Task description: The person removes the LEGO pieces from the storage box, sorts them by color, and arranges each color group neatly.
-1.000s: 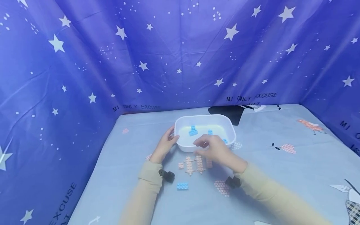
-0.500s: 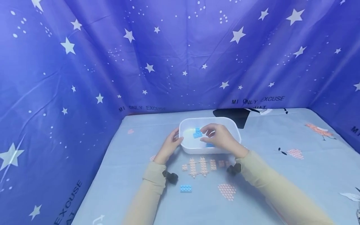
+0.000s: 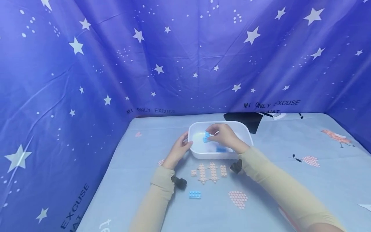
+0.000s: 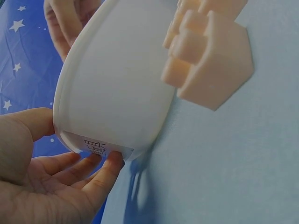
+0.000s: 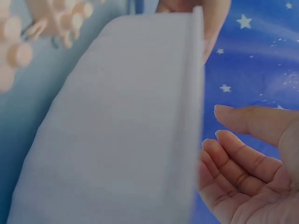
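Blue bricks (image 3: 205, 140): inside the white tub (image 3: 214, 156), at the fingertips of the right hand (image 3: 225, 135); another blue shape, blurred, lies below that hand.
Right hand: reaching into the tub, thumb and fingers bent but parted; its wrist view shows nothing between them. Whether they touch the bricks, I cannot tell.
Just changed: half a second ago the fingertips stood just to the right of the bricks; now they overlap them in the head view. My judgement is that the work in hand centres on these bricks.
Left hand (image 3: 179, 150): grips the tub's end, thumb at the rim, fingers curled against the outer wall.
Peach pieces (image 3: 213, 173): in a row on the wearer's side of both hands, near the tub; two have thin rods sticking out.
Lone blue brick (image 3: 195, 194): closer to the wearer than that row, between the forearms.
Cloth (image 3: 261, 193): pale blue-grey under everything, a pink dotted heart print on the wearer's side of the right hand.
Curtain (image 3: 179, 83): beyond both hands and along both sides, violet-blue with white stars.
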`<state>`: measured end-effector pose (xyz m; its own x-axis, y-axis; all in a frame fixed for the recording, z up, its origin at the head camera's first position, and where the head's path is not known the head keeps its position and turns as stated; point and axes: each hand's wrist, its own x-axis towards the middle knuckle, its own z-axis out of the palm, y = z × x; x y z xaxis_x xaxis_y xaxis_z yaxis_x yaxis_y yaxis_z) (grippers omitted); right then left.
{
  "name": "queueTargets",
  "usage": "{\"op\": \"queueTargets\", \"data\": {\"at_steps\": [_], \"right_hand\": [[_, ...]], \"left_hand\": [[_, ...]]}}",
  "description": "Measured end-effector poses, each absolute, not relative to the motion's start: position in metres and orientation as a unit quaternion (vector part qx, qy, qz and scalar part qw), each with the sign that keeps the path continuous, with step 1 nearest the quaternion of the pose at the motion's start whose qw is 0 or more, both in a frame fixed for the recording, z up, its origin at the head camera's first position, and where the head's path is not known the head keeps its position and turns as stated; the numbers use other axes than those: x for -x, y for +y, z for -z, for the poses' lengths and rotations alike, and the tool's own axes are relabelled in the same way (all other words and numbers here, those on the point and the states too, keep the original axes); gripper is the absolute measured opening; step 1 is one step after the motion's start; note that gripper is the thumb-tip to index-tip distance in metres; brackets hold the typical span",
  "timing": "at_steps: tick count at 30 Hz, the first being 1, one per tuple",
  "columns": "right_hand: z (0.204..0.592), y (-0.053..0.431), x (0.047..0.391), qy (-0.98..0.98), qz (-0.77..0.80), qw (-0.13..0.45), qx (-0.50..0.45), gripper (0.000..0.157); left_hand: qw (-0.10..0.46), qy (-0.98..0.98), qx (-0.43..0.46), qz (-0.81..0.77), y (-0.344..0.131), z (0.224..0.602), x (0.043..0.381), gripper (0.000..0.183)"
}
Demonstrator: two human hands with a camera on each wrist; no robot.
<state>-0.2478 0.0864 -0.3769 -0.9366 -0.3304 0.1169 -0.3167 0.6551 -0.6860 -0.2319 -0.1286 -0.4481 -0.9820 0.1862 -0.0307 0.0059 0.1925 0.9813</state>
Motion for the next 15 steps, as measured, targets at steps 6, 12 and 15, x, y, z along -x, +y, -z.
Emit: {"op": "queueTargets", "data": {"at_steps": [6, 12, 15], "right_hand": [[0.386, 0.079, 0.264, 0.913, 0.364, 0.013, 0.182, 0.031], [0.398, 0.078, 0.274, 0.923, 0.335, 0.020, 0.187, 0.028], [0.403, 0.078, 0.277, 0.927, 0.328, 0.035, 0.178, 0.029]], "left_hand": [[0.070, 0.765, -0.050, -0.638, -0.132, 0.445, 0.235, 0.060], [0.072, 0.775, -0.052, -0.626, -0.130, 0.447, 0.234, 0.059], [0.075, 0.774, -0.046, -0.627, -0.129, 0.449, 0.232, 0.060]]}}
